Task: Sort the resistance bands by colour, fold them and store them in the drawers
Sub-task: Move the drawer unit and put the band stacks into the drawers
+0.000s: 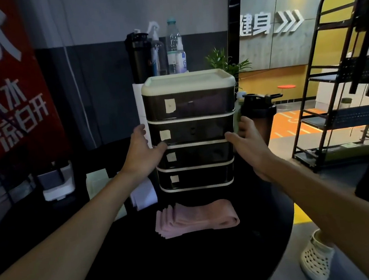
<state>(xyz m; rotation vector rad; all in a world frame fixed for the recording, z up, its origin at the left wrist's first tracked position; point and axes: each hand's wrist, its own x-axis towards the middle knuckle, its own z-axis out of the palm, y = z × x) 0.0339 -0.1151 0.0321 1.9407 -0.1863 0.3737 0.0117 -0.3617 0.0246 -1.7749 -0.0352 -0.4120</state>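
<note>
while 2 hands (pixel 142 152) (pixel 248 149) hold 1 unit (pixel 187 81) | 4 drawers (pixel 189 131) | 1 pink stack (pixel 196 218)

A red banner (pixel 4 101) on the left carries large white characters, among them 饮水 and, below, 凉白开. A white sign (pixel 256 27) on the grey wall to the right reads 健身, followed by three arrowheads pointing right. The paper labels (pixel 170 106) on the drawers (pixel 203 153) are too faint to read.
</note>
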